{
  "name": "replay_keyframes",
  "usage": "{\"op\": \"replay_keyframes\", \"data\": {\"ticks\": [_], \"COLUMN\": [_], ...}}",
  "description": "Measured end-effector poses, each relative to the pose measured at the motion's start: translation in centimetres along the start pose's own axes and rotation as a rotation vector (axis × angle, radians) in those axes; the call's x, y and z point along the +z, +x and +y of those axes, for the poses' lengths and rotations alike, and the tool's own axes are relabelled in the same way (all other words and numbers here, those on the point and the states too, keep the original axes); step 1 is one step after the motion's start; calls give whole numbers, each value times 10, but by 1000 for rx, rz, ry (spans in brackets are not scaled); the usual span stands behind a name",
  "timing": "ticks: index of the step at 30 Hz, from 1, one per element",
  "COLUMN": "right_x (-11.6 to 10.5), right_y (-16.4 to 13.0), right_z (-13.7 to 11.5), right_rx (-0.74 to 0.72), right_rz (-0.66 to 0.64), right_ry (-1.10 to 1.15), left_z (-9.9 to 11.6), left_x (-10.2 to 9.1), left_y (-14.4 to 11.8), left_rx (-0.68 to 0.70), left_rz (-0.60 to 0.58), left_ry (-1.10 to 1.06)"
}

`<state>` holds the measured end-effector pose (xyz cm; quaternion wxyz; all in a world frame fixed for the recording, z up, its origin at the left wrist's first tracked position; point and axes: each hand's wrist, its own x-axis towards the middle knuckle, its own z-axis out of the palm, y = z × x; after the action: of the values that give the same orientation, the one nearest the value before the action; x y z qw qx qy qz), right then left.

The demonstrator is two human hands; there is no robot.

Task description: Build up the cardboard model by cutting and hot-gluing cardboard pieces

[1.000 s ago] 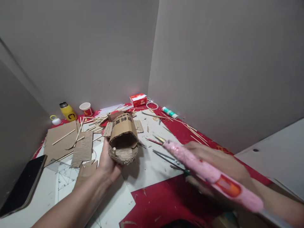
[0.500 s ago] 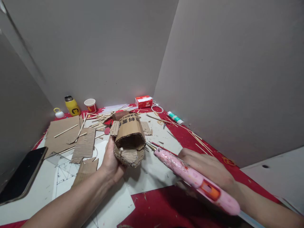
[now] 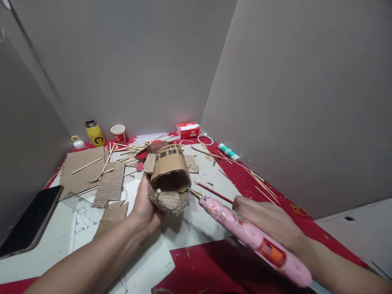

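My left hand (image 3: 143, 206) grips a brown cardboard model (image 3: 169, 179), an arched tube with printed characters on a corrugated base, held above the table. My right hand (image 3: 269, 222) holds a pink glue gun (image 3: 254, 239). The gun's metal nozzle touches the model's right edge where the arch meets the base.
Cardboard sheets (image 3: 82, 169) and several thin wooden sticks lie at the left. A black phone (image 3: 29, 222) lies at the far left. A yellow bottle (image 3: 94, 133), a paper cup (image 3: 119, 133), a red box (image 3: 188, 130) and a glue tube (image 3: 229, 152) stand by the grey walls.
My right hand has brought the glue gun leftward until its nozzle reached the cardboard model. My left hand kept hold of the model.
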<state>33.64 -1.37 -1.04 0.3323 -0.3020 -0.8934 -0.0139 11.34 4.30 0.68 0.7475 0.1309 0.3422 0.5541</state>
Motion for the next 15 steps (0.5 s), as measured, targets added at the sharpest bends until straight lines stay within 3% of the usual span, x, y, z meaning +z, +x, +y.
{"op": "replay_keyframes", "data": {"ticks": [8, 15], "right_x": [1, 1], "right_y": [-4, 12], "right_z": [1, 3], "right_rx": [11, -53], "right_rz": [-68, -29], "right_ry": [-22, 43], "left_z": [1, 1], "left_x": [-1, 0], "left_y": [1, 2], "left_rx": [-13, -10], "left_rz": [14, 12], "left_ry": [-7, -13]}}
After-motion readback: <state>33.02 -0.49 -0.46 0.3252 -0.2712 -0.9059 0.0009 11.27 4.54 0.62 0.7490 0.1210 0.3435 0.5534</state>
